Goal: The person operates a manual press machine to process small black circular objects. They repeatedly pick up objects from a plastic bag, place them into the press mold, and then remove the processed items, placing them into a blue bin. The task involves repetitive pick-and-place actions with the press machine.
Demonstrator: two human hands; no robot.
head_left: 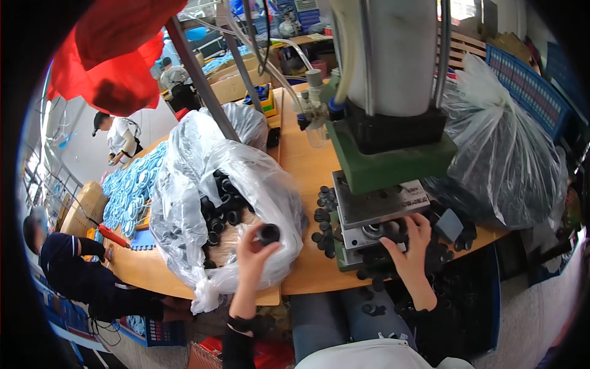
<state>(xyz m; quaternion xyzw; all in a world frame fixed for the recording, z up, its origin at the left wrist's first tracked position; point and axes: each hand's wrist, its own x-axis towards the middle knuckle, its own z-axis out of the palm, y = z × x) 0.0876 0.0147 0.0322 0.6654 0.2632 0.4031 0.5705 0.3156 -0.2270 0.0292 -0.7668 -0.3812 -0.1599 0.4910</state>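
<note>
My left hand [251, 261] pinches a round black cap [268, 234] between thumb and fingers, in front of an open see-through plastic bag [175, 203] with many black caps [215, 224] inside. At the green bench press [393, 165], my right hand [413, 255] is closed around another black rounded part [392, 232]. That part is beside the lower metal die [357, 238], just under the upper metal plate [381, 206]; whether it touches the die I cannot tell. Loose black caps [323, 215] lie to the left of the die, and more are around my right wrist.
A large tied plastic bag [498, 147] stands right of the press. Light-blue ring-shaped pieces [132, 187] are heaped at the left, near a red-handled tool [112, 236]. A metal post [203, 80] rises behind the open bag. Two people [92, 270] [120, 138] are at the left.
</note>
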